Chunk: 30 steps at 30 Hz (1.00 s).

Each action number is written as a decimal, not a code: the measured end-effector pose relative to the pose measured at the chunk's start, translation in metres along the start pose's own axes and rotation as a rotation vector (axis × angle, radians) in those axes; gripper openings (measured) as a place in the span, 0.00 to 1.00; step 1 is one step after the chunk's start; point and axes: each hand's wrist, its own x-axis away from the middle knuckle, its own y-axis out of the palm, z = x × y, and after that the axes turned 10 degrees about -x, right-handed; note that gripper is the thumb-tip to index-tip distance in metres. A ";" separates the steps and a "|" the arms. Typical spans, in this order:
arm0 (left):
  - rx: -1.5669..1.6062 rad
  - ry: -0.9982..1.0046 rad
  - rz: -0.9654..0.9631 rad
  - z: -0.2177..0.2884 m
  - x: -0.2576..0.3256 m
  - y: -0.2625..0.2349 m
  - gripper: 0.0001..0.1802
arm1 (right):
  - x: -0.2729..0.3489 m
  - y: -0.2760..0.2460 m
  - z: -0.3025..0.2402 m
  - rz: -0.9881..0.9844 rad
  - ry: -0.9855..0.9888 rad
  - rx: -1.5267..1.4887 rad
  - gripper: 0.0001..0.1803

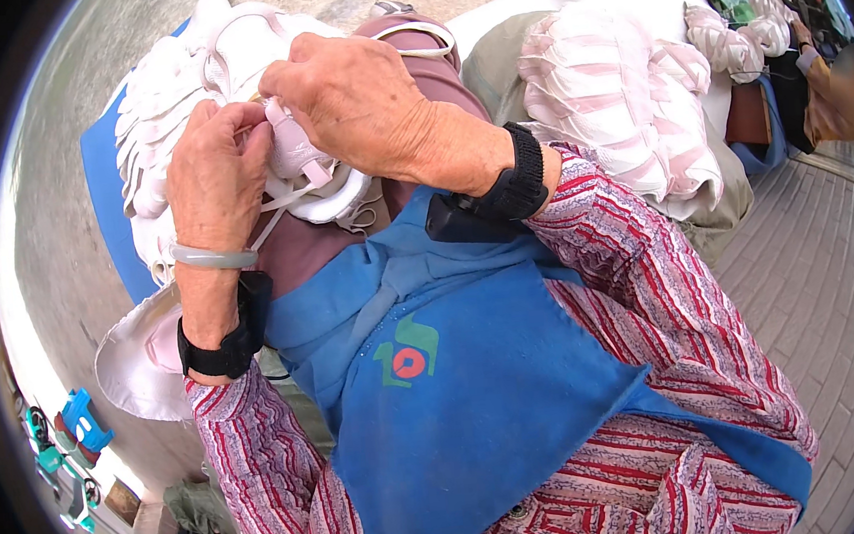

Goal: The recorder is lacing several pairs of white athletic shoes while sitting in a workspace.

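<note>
A pale pink and white shoe piece (295, 155) with a small tab lies over my lap between my two hands. My left hand (211, 174) pinches at its left edge, thumb and forefinger pressed together. From above, my right hand (359, 107) closes its fingers at the far end of the piece; its fingertips are partly hidden. A thin white lace (271, 219) hangs down below my left fingers. What exactly lies between the fingertips of each hand is too small to make out.
A heap of white shoe parts (148, 138) lies on a blue surface (103, 162) at the left. Bundled pink and white shoe uppers (604, 92) sit at the right. Another person (825, 100) is at the far right. A blue apron (467, 394) covers my lap.
</note>
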 end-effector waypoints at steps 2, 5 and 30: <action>0.001 0.014 0.006 0.000 -0.001 -0.002 0.07 | -0.003 0.001 -0.003 0.018 -0.079 -0.002 0.09; 0.026 0.018 -0.003 -0.002 0.000 -0.002 0.07 | -0.004 0.001 -0.004 -0.020 -0.066 -0.005 0.10; 2.213 0.035 0.122 -0.018 0.103 -0.111 0.11 | 0.044 0.010 -0.043 0.049 -0.341 -0.076 0.09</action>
